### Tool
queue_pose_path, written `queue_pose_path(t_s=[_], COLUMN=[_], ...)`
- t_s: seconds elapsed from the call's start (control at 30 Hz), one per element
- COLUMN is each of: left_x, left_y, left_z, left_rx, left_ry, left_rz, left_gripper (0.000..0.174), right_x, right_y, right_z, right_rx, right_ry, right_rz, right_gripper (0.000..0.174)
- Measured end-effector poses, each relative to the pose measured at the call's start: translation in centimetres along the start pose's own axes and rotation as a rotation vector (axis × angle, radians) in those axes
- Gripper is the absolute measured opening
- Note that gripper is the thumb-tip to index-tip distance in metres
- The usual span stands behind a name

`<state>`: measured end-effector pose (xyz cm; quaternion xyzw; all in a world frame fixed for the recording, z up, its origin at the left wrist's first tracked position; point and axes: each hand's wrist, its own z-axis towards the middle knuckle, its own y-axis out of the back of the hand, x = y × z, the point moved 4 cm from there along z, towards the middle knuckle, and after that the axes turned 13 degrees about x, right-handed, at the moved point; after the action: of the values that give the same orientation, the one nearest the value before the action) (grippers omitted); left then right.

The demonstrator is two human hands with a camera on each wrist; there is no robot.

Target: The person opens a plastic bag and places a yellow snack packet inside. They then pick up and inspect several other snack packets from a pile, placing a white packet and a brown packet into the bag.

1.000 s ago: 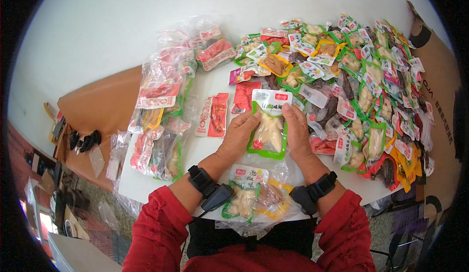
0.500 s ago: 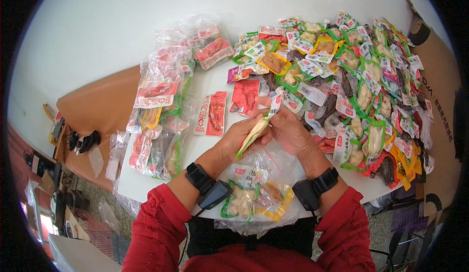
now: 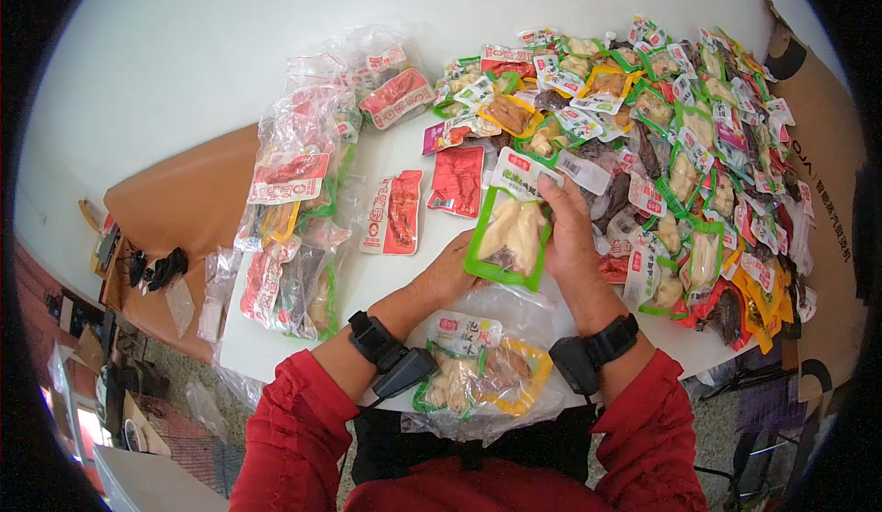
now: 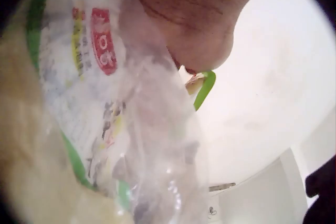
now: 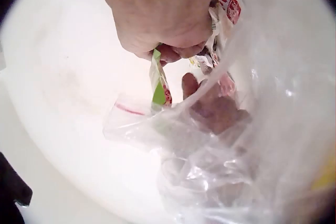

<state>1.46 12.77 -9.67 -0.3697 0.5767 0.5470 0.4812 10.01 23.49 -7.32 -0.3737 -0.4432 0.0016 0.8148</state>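
In the head view the right hand [image 3: 571, 236] holds a green-edged pouch [image 3: 511, 234] of pale food near its white top, thumb on the front. The left hand [image 3: 448, 275] is at the pouch's lower left, its fingertips hidden behind it. Below both hands lies a clear bag [image 3: 535, 411] containing a green-edged pack [image 3: 457, 379] and a yellow-edged pack [image 3: 510, 374]. In the left wrist view a green corner [image 4: 205, 90] shows beside the left hand [image 4: 186, 22]. The right wrist view shows the pouch [image 5: 158, 83] edge-on under the right hand [image 5: 160, 11].
A large heap of mixed pouches [image 3: 680, 176] covers the table's right side. Filled clear bags [image 3: 299, 181] line its left side. Two red pouches [image 3: 395, 211] lie between them. A cardboard box [image 3: 822, 153] stands at the right, and a brown surface [image 3: 188, 236] is beyond the left edge.
The pouch was held by both hands facing up, then turned edge-on; now its front shows again, tilted, with the right hand at its top. The left hand has moved down and behind it.
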Motion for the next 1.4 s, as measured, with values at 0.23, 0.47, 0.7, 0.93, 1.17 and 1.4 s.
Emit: queue_pose_path(t_s=[0.23, 0.47, 0.7, 0.93, 1.17, 1.4], left_x=[-1.0, -0.7, -1.0, -0.7, -0.8, 0.2], left_y=[0.1, 0.3, 0.3, 0.4, 0.5, 0.6], left_z=[0.9, 0.1, 0.0, 0.0, 0.1, 0.4], left_rx=[0.021, -0.214, -0.224, -0.201, -0.257, -0.196], left_ry=[-0.036, 0.035, 0.026, 0.066, -0.016, -0.012], left_rz=[-1.229, -0.704, -0.659, -0.647, -0.71, -0.629], left_gripper=[0.041, 0.029, 0.027, 0.028, 0.028, 0.037], right_x=[-0.5, -0.9, -0.8, -1.6, -1.0, -0.7], right_y=[0.5, -0.5, -0.4, 1.2, 0.2, 0.4], right_z=[-0.1, -0.3, -0.5, -0.3, -0.3, -0.3], right_rx=[0.065, 0.183, 0.159, -0.019, 0.083, 0.074], right_ry=[0.001, -0.074, -0.092, -0.098, -0.083, -0.048], right_rz=[-0.236, -0.215, -0.392, -0.172, -0.268, -0.324], right_gripper=[0.018, 0.018, 0.02, 0.023, 0.015, 0.009])
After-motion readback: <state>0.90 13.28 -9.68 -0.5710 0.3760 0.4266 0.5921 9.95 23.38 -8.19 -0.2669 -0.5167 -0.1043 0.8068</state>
